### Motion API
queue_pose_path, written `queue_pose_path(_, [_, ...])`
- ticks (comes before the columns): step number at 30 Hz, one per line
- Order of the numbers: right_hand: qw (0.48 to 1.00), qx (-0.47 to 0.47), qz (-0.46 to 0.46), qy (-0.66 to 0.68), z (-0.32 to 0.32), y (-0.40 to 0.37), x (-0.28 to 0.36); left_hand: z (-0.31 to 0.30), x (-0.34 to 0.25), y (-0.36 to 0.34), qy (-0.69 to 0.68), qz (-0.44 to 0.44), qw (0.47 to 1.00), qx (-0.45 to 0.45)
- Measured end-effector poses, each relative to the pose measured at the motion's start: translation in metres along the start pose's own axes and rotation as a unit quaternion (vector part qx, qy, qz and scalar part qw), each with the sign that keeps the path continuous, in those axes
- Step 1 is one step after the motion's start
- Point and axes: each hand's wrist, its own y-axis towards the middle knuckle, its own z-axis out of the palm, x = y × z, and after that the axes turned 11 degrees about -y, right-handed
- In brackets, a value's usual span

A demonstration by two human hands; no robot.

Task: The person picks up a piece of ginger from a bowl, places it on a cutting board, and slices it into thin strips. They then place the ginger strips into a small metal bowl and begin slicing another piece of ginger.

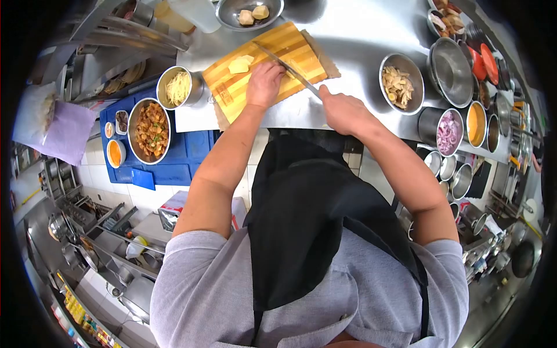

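Note:
A striped wooden cutting board (223, 87) lies tilted on the steel counter, over a brown cloth. My right hand (342, 110) is closed round the handle of a long knife (299, 77), whose blade reaches across the board. Beside the blade, my left hand (267, 84) has its fingers curled together over pale yellow food; what they press on is hidden. Thin pale slices (299, 66) lie on the far side of the knife. A larger pale yellow piece (241, 64) rests on the board to the left of my left hand.
A metal pot of pale yellow strips (178, 89) stands left of the board. A bowl (249, 4) with pale chunks is behind it. At the right are a bowl of beige pieces (397, 84) and a pot of chopped purple onion (448, 133). Cooked food (152, 130) fills a left bowl.

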Motion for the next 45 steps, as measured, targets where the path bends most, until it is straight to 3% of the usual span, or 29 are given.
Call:
queue_pose_path(5, [1.000,0.014,0.006,-0.005,0.008,0.002,0.004,-0.001,0.003,0.000,-0.020,0.009,1.000,0.004])
queue_pose_path(7, [0.999,-0.041,0.000,-0.007,0.031,0.016,0.002,-0.003,0.001,-0.001,-0.019,-0.004,1.000,0.006])
queue_pose_path(11, [0.998,-0.061,-0.001,-0.006,0.046,0.034,-0.003,-0.002,0.000,0.001,-0.016,-0.002,1.000,0.004])
queue_pose_path(16, [1.000,-0.030,-0.009,-0.004,0.009,0.007,-0.003,-0.002,0.001,0.002,-0.015,-0.005,1.000,0.000])
queue_pose_path(23, [0.998,-0.058,0.001,-0.003,0.043,0.030,0.000,-0.001,-0.001,0.001,-0.023,-0.015,1.000,-0.004])
queue_pose_path(28, [1.000,-0.019,0.000,0.004,0.007,0.012,-0.001,0.000,-0.001,0.002,-0.015,-0.016,1.000,-0.004])
queue_pose_path(35, [0.999,-0.054,-0.004,0.001,0.046,0.035,-0.006,0.001,0.000,0.002,-0.019,-0.002,1.000,-0.011])
queue_pose_path(45, [1.000,0.013,-0.004,0.014,0.001,0.003,-0.006,0.001,0.000,0.001,-0.013,-0.019,1.000,-0.011])
